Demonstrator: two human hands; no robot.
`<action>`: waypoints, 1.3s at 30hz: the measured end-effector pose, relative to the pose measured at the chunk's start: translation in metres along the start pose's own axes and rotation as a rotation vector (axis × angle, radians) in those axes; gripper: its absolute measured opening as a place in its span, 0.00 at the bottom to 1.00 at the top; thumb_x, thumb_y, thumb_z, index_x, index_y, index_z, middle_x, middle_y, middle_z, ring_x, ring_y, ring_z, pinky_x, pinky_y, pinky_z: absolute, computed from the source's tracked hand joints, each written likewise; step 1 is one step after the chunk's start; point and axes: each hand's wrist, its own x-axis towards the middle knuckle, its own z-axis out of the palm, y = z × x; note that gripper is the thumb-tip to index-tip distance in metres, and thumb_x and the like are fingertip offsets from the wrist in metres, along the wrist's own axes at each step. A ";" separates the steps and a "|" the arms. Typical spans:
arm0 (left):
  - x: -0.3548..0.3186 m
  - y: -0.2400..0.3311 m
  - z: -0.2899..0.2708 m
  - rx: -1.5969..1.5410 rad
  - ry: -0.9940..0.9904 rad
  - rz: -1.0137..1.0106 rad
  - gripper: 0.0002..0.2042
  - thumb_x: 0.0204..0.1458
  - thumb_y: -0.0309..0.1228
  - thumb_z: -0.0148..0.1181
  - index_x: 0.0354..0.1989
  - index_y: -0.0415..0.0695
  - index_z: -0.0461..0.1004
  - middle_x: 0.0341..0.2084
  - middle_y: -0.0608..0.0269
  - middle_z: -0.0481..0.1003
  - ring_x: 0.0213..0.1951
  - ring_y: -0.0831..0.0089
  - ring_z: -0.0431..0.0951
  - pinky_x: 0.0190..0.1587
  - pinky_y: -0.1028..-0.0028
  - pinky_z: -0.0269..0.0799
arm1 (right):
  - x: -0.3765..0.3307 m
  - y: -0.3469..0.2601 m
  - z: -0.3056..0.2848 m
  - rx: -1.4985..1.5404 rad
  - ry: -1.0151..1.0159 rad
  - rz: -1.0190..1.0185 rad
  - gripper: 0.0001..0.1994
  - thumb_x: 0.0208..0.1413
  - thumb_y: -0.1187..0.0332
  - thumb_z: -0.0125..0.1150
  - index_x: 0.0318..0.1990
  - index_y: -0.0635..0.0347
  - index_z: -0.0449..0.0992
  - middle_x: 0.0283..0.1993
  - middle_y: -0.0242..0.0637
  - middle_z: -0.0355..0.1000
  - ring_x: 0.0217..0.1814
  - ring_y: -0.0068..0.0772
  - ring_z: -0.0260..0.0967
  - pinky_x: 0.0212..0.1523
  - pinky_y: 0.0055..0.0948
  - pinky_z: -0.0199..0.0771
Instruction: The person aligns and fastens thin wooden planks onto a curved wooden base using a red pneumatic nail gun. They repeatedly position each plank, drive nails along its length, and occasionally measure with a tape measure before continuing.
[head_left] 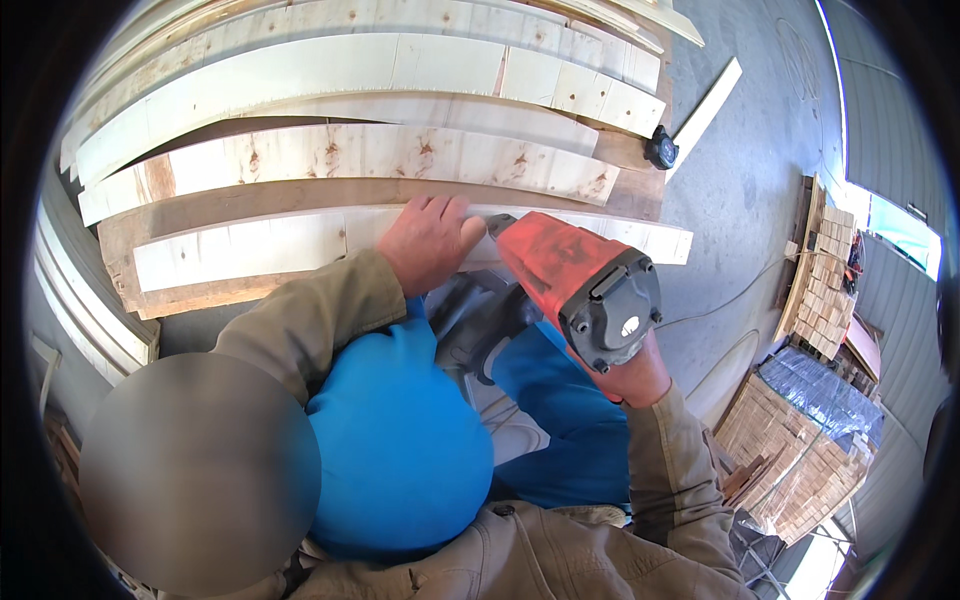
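My right hand (640,378) is wrapped round a red and black nail gun (575,275); the tool's body hides most of the grip. The gun's nose sits against the nearest pale wooden board (270,245), close to my left hand. My left hand (430,243) is closed over that board's edge, its fingers curled and its thumb beside the gun's nose. Just beyond lies a second knotty board (370,160), with more pale boards behind it. The gun's dark lower part (485,325) hangs in front of my blue-trousered legs.
A wooden base (205,292) supports the boards. A black tape measure (661,148) lies at their right end, near a loose slat (708,115) on the grey floor. Stacked wood blocks (825,265) and a wrapped block pile (780,425) stand right. More strips (75,290) lie left.
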 end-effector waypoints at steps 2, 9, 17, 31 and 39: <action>0.000 0.000 -0.001 0.005 0.001 -0.004 0.25 0.39 0.29 0.73 0.48 0.44 0.69 0.51 0.47 0.72 0.50 0.50 0.76 0.52 0.54 0.71 | -0.001 0.001 0.000 -0.006 0.000 0.008 0.34 0.48 0.67 0.81 0.64 0.59 0.73 0.61 0.44 0.75 0.62 0.50 0.74 0.63 0.45 0.73; -0.001 0.002 0.005 0.010 -0.049 -0.049 0.25 0.40 0.29 0.72 0.48 0.44 0.68 0.51 0.48 0.72 0.51 0.50 0.76 0.52 0.54 0.70 | 0.002 -0.003 0.000 -0.125 0.002 -0.068 0.31 0.49 0.66 0.79 0.61 0.58 0.75 0.59 0.43 0.76 0.60 0.50 0.74 0.62 0.45 0.73; -0.003 -0.002 0.009 -0.001 -0.064 -0.049 0.28 0.39 0.30 0.74 0.49 0.44 0.67 0.51 0.48 0.72 0.52 0.50 0.76 0.54 0.55 0.70 | 0.006 -0.010 -0.002 -0.164 -0.016 -0.114 0.27 0.51 0.67 0.78 0.59 0.57 0.77 0.57 0.42 0.77 0.59 0.49 0.75 0.60 0.44 0.75; -0.002 -0.004 0.012 0.050 0.115 0.023 0.08 0.54 0.29 0.57 0.40 0.45 0.68 0.38 0.53 0.72 0.41 0.56 0.77 0.44 0.59 0.71 | 0.002 -0.017 0.002 -0.006 0.017 0.029 0.23 0.53 0.70 0.76 0.57 0.59 0.78 0.53 0.41 0.79 0.54 0.47 0.78 0.56 0.42 0.78; -0.003 -0.004 0.014 0.052 0.123 0.014 0.09 0.52 0.28 0.59 0.40 0.43 0.69 0.40 0.51 0.75 0.42 0.55 0.78 0.45 0.57 0.72 | -0.002 -0.017 -0.009 -0.066 -0.071 -0.018 0.26 0.48 0.79 0.72 0.58 0.65 0.77 0.56 0.43 0.79 0.58 0.41 0.77 0.60 0.38 0.76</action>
